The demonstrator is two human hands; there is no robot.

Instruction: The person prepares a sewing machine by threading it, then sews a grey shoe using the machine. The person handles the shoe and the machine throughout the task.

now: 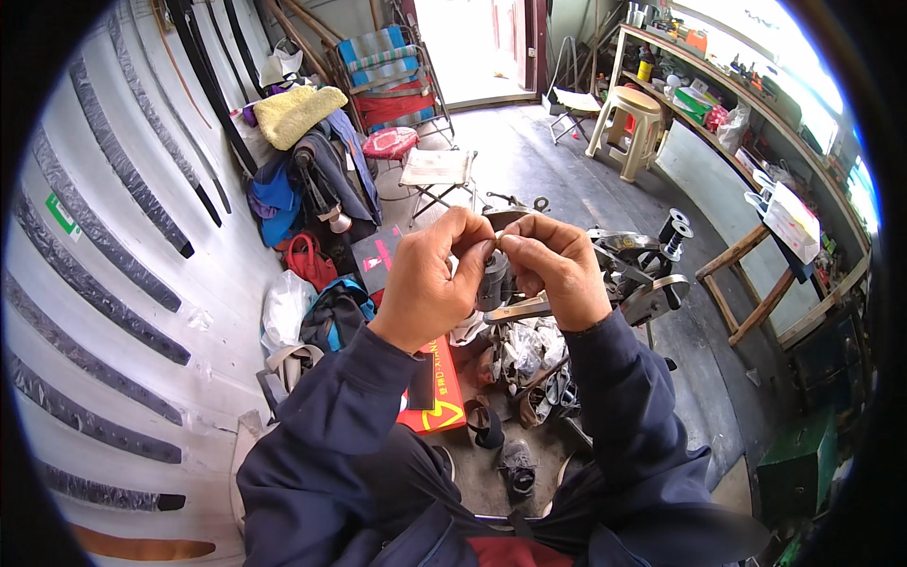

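Note:
My left hand (pixel 431 279) and my right hand (pixel 556 266) are raised in front of me, their fingertips pinched together and meeting. What they pinch is too small to make out; only a tiny pale speck shows between the fingertips. Just behind and below the hands stands a dark metal machine (pixel 631 248), which looks like a shoe-patching sewing machine. Thread spools (pixel 674 230) rise on its right side. A grey cylindrical part (pixel 491 288) of it shows between my wrists. My fingers hide much of its middle.
Below the machine lie a heap of scraps and plastic (pixel 529 352), a worn shoe (pixel 518 470) and a red box (pixel 444 392). Bags and clothes (pixel 331 180) pile up at the left. A folding stool (pixel 437 170), a plastic stool (pixel 631 128) and a cluttered workbench (pixel 704 59) stand farther off.

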